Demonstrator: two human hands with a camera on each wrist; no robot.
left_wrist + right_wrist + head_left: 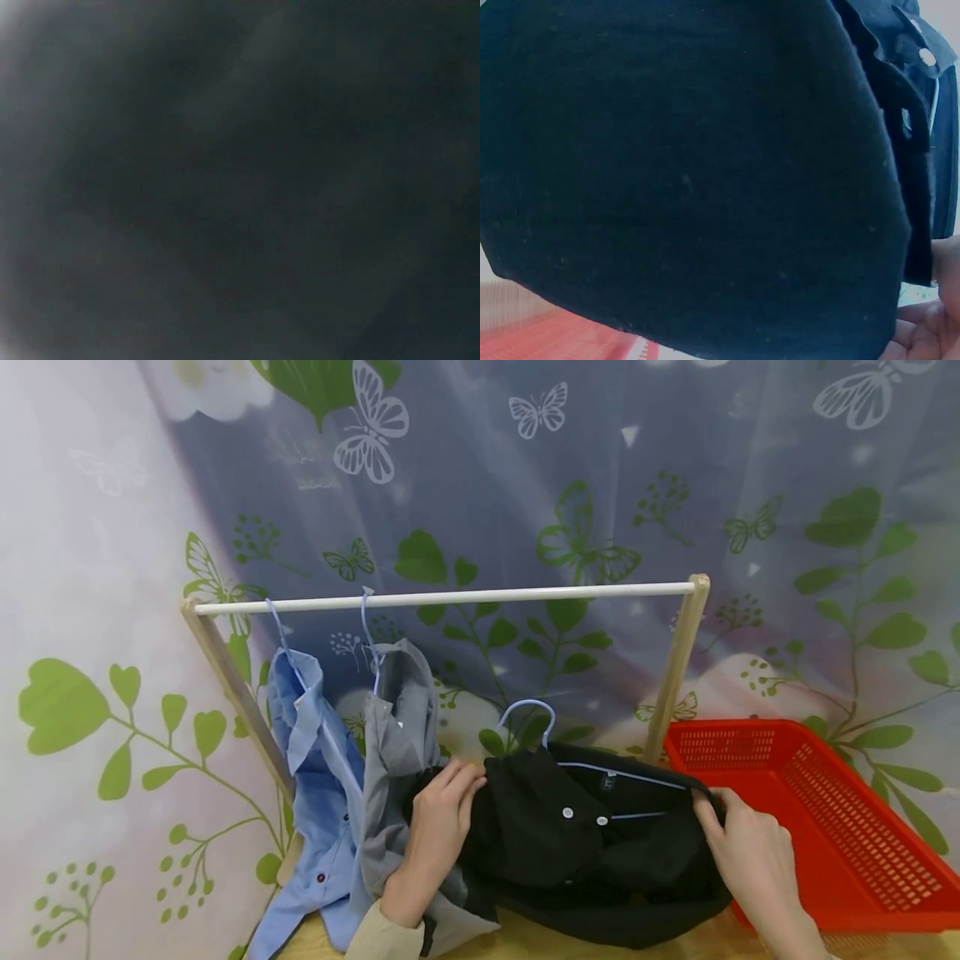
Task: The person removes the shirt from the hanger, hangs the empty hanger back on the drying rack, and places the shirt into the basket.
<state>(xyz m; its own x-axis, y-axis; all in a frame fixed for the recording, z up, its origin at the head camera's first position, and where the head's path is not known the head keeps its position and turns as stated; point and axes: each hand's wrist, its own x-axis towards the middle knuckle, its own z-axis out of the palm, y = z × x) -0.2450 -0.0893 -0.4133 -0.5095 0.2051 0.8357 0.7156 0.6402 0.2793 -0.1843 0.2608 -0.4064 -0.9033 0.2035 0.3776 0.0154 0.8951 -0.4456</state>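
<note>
A black shirt (525, 827) with white buttons hangs between my two hands, a light purple hanger (528, 703) partly inside it. The hanger's hook stands up free below the rail. My left hand (438, 814) holds the shirt's left shoulder, its fingertips bent over the dark cloth. At the other shoulder, my right hand (753, 852) pinches the edge of the cloth near the hanger's end, thumb in front. In the right wrist view, the black cloth (690, 180) fills most of the picture, with the fingers (922, 334) at the lower right. Dark blur covers the left wrist view.
A white rail (525, 596) on wooden posts (678, 668) stands behind the shirt. On its left hang a blue shirt (322, 827) and a grey garment (401, 718), the latter touching my left forearm. A red basket (810, 827) sits at the right on the wooden table.
</note>
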